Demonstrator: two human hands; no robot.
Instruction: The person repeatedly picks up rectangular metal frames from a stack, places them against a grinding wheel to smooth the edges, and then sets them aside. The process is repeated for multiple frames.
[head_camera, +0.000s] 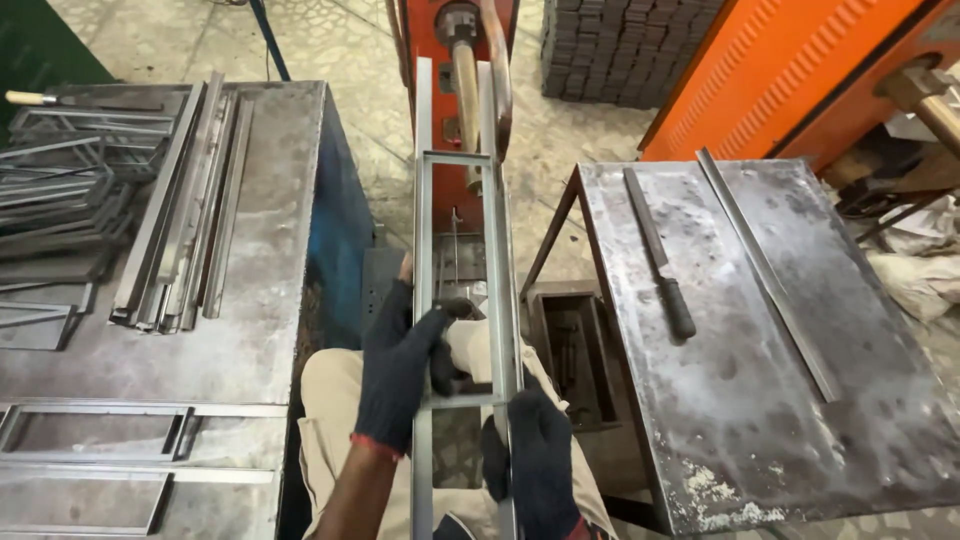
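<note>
Head | L hand + R hand grip metal frame rails

Steel table (file, metal strip)

Head camera — looking steeply down, close above lap.

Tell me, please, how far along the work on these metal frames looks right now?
Done: flat rectangular frames lie on the left table. In hand: the left hand and right hand, both in dark gloves, grip a ladder-like metal frame held up to the orange machine. Left: a bundle of loose metal strips on the left table, and a single strip beside a file on the right table.
</note>
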